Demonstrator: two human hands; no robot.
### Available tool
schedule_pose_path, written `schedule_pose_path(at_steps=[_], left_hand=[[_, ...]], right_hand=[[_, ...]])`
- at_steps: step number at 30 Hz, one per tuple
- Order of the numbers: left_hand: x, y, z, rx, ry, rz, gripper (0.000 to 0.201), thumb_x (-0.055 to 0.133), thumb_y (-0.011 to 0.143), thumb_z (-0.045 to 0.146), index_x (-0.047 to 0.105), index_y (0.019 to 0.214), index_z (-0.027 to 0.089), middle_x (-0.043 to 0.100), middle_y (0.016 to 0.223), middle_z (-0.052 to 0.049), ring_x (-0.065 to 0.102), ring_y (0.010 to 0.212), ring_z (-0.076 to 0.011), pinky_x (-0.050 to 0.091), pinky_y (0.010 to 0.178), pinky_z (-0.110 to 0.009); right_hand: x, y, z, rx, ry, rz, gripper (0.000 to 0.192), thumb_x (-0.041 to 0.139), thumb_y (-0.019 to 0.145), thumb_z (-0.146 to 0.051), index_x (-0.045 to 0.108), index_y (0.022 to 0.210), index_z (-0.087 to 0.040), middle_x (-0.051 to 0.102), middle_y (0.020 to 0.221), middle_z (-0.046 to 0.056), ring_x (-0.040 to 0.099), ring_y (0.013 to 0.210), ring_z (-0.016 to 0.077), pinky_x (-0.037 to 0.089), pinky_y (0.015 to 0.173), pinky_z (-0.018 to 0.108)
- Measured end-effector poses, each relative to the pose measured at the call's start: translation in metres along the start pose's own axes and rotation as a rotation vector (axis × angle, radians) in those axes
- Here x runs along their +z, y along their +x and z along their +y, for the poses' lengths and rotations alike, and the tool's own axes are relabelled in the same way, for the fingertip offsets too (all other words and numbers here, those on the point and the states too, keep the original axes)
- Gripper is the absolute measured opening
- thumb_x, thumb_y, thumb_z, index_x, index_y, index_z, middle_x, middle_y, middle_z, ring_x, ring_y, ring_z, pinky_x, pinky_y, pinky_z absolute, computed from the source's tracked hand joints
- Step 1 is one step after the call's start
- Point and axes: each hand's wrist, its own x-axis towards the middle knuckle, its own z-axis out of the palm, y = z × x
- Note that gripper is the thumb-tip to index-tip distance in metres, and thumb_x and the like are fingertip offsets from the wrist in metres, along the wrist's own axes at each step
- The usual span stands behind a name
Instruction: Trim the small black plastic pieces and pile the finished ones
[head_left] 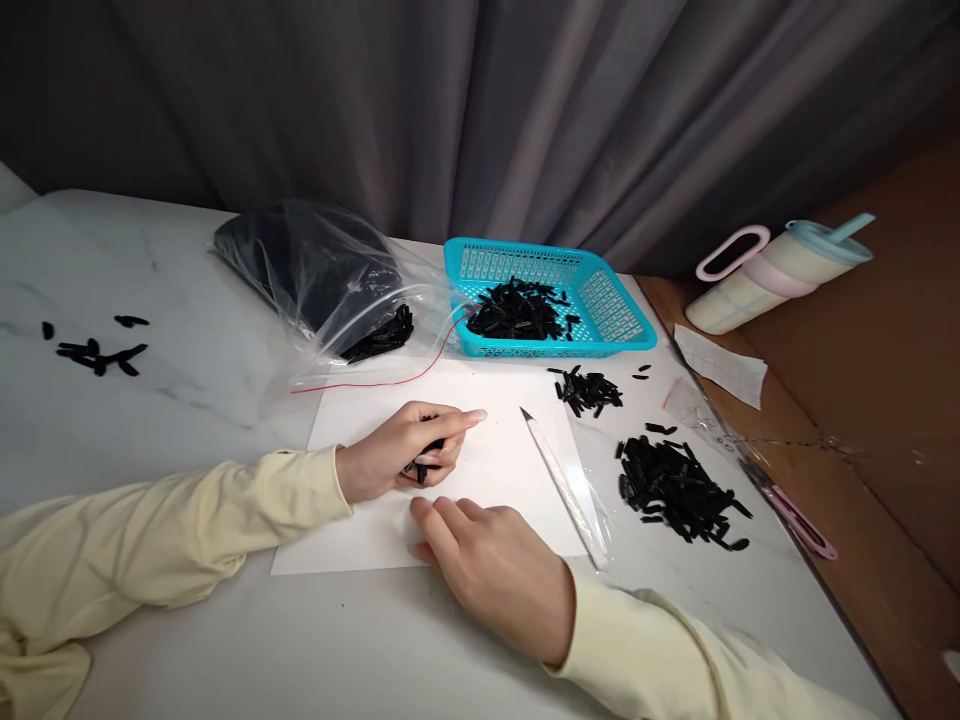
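My left hand [401, 455] is curled on the white sheet [495, 470], fingers pressed around a small black piece [424, 462]. My right hand [495, 570] lies just nearer, fingers together and flat on the sheet, holding nothing. A knife [562, 485] lies right of them; black pieces fill the far blue basket [600, 300].
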Motion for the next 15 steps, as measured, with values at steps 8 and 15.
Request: schedule_pose_path(at_steps=[8,15], left_hand=[[0.005,-0.004,-0.001,0.078,0.268,0.021,0.044,0.054,0.082,0.044,0.038,0.052,0.016,0.032,0.042,0.008,0.034,0.036,-0.0038,0.024,0.037,-0.018],[0.010,-0.007,-0.004,0.159,0.602,-0.065,0.034,0.050,0.084,0.042,0.053,0.065,0.014,0.040,0.049,0.007,0.033,0.044,-0.0048,0.029,0.043,-0.018]], right_hand=[[-0.008,-0.027,0.029,0.020,0.421,0.228,0.019,0.038,0.091,-0.014,0.047,0.108,-0.013,0.062,0.075,0.004,0.054,0.058,0.0128,0.043,0.051,0.023],[-0.010,-0.036,0.044,0.125,0.608,0.486,0.023,0.047,0.084,-0.007,0.052,0.104,-0.017,0.061,0.074,0.001,0.053,0.053,0.0088,0.047,0.052,0.019]])
